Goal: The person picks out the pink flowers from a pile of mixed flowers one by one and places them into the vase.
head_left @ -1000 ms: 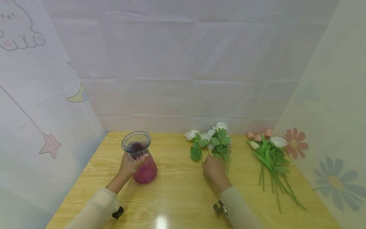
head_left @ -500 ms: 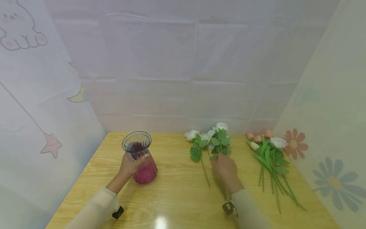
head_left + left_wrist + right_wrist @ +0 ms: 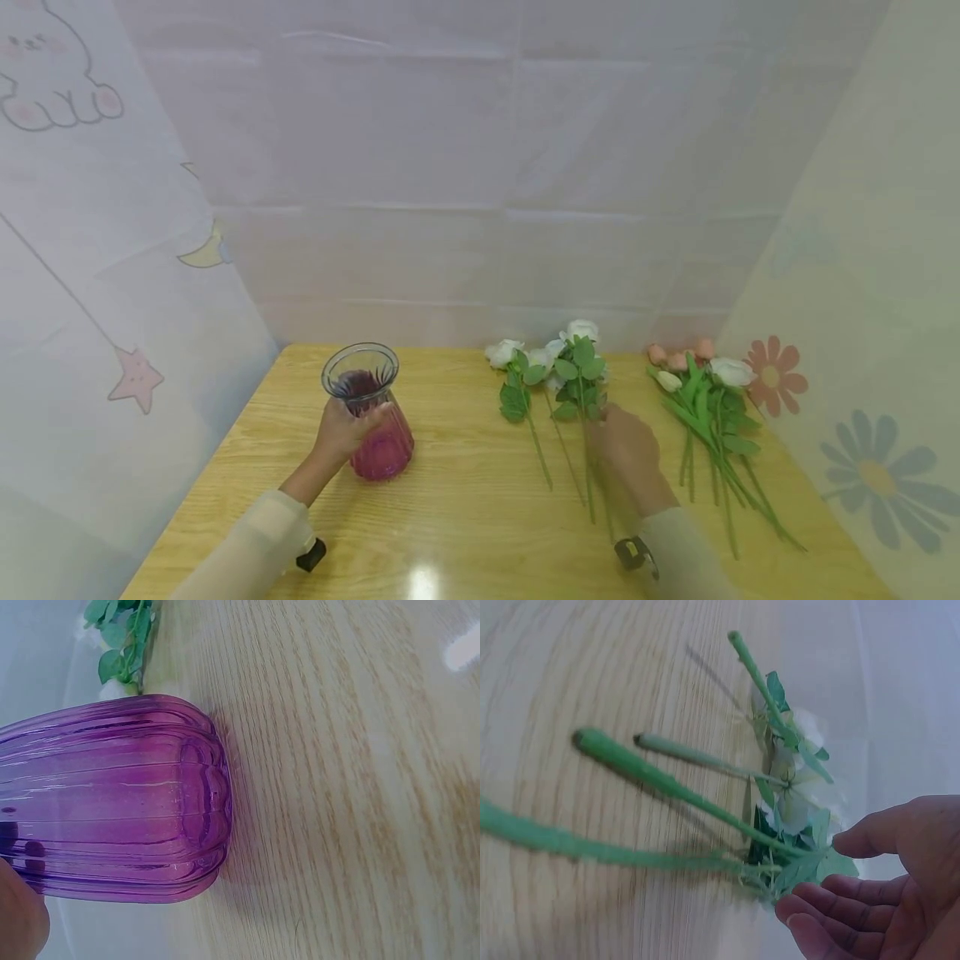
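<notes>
In the head view, a ribbed glass vase (image 3: 384,446), dark at its flared rim and magenta below, stands upright at left. My left hand (image 3: 339,435) grips it just below the neck, with the thumb across its front. The left wrist view shows the purple base (image 3: 142,802) at the tabletop. My right hand (image 3: 624,442) is beside the stems of several artificial white roses (image 3: 581,332). In the right wrist view, this hand's thumb and loosely bent fingers are apart around the green leaves (image 3: 802,866), while the stems (image 3: 652,776) extend away.
Farther right on the wooden table (image 3: 465,500) lies a second bunch, with peach tulips (image 3: 677,362), a white tulip (image 3: 667,381) and a white rose (image 3: 731,372). A pale curtain (image 3: 450,167) hangs behind, and printed sheets flank both sides.
My right hand has moved rightward across the rose stems, leaving several of them uncovered and lying side by side. The left hand and the vase have stayed in place.
</notes>
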Motion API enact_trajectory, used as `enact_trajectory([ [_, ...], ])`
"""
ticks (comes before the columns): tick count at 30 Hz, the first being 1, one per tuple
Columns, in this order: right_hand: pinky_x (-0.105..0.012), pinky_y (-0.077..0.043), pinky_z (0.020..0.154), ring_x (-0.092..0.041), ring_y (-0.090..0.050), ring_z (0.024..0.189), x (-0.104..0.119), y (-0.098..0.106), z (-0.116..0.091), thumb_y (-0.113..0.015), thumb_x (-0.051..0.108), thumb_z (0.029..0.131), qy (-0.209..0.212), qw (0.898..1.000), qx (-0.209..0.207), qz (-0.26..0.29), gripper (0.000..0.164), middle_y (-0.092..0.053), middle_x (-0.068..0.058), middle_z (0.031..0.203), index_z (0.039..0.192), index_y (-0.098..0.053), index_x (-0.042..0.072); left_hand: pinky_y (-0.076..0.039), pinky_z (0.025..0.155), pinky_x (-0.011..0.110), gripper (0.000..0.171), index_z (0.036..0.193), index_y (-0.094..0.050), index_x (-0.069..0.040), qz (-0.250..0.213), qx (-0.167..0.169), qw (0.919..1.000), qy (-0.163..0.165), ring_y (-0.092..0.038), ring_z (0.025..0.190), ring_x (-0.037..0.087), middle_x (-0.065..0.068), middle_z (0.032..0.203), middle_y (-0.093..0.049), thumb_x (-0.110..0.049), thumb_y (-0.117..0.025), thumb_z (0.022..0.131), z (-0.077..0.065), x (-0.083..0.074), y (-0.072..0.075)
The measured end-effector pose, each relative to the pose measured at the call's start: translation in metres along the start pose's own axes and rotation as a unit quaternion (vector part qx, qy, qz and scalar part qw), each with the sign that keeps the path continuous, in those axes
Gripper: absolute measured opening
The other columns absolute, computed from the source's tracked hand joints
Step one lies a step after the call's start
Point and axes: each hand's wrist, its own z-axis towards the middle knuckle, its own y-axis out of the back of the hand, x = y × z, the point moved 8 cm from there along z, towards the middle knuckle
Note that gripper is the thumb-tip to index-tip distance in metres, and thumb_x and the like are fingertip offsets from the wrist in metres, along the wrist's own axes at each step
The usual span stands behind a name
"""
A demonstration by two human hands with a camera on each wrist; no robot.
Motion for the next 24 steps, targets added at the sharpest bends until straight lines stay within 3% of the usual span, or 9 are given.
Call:
enact_trajectory([
  [5,-0.046,-0.052,0.055,-0.035,-0.064,0.072,-0.017,0.007,-0.003,-0.051,0.032,0.099,0.006,1.0,-0.008,-0.015,0.046,-0.069,-0.027,0.104,0.123,-0.058,-0.007,-0.05,0.084,0.018,0.053,0.125,-0.05,0.013,0.006,0.001,1.0,-0.002,-0.057,0.093,0.004,0.022,0.11,-0.063,0.0,-0.073,0.079,-0.002,-0.01,0.0],
  [13,-0.053,-0.055,0.069,-0.041,-0.066,0.08,-0.042,0.024,-0.006,-0.054,0.023,0.098,0.042,0.998,-0.044,-0.032,0.04,-0.068,-0.031,0.102,0.112,-0.059,-0.014,-0.051,0.081,0.019,0.052,0.123,-0.052,0.014,0.004,0.0,0.9999,-0.015,-0.057,0.09,0.005,0.021,0.106,-0.063,-0.001,-0.072,0.078,0.0,-0.012,0.001],
  [19,-0.051,-0.053,0.063,-0.034,-0.063,0.072,-0.065,0.033,-0.008,-0.053,0.024,0.098,0.025,0.999,-0.028,-0.025,0.043,-0.067,-0.031,0.099,0.112,-0.058,-0.016,-0.051,0.083,0.017,0.053,0.124,-0.051,0.014,0.003,0.0,1.0,-0.009,-0.058,0.092,0.003,0.024,0.11,-0.064,-0.002,-0.072,0.078,0.001,-0.011,0.001],
  [22,-0.053,-0.053,0.067,-0.04,-0.064,0.078,-0.077,0.035,-0.008,-0.051,0.025,0.099,0.017,0.999,-0.016,-0.024,0.046,-0.066,-0.033,0.101,0.114,-0.056,-0.018,-0.05,0.085,0.017,0.056,0.127,-0.049,0.014,0.005,0.0,1.0,-0.007,-0.058,0.094,0.002,0.026,0.113,-0.063,-0.001,-0.073,0.078,0.001,-0.011,0.001],
  [24,-0.05,-0.055,0.062,-0.039,-0.065,0.072,-0.088,0.033,-0.01,-0.047,0.027,0.1,0.003,1.0,0.003,-0.016,0.052,-0.067,-0.03,0.094,0.121,-0.052,-0.02,-0.05,0.086,0.017,0.057,0.128,-0.048,0.014,0.007,0.001,1.0,-0.006,-0.058,0.095,0.002,0.027,0.114,-0.063,-0.001,-0.073,0.079,0.0,-0.01,0.0],
])
